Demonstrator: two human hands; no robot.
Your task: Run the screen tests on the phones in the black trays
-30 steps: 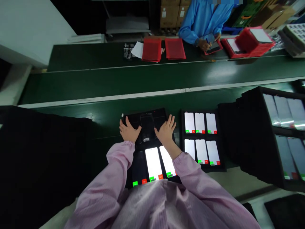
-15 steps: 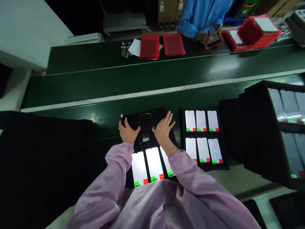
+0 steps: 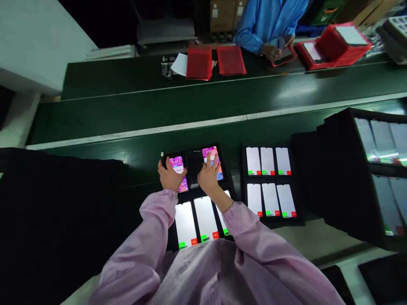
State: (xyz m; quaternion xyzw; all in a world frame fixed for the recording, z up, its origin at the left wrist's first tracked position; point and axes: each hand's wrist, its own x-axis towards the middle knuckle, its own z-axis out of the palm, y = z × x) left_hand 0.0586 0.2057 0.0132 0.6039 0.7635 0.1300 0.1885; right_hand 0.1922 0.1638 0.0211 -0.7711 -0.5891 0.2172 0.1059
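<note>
My left hand (image 3: 172,176) lies with its fingers apart over a phone (image 3: 183,184) whose pink and purple lock screen is lit. Fingers spread, my right hand (image 3: 208,176) rests over the lower left of another lit phone (image 3: 219,171) with a colourful screen. Between my hands is a phone with a dark screen (image 3: 193,163). These phones sit in the far row of a black tray (image 3: 233,192). The near row holds phones with white screens (image 3: 186,224) and green and red marks at the bottom. My right forearm partly covers one of them.
To the right, a second black tray (image 3: 300,203) holds several white-screened phones. Beyond it leans a stack of black trays (image 3: 330,169). Dark stacks (image 3: 60,212) stand at left. Across the green bench, a person in blue (image 3: 270,21) writes near red folders (image 3: 231,60).
The phones at the far left and far right of the far row have gone from dark to lit lock screens. My right hand has shifted left and its fingers point more upward.
</note>
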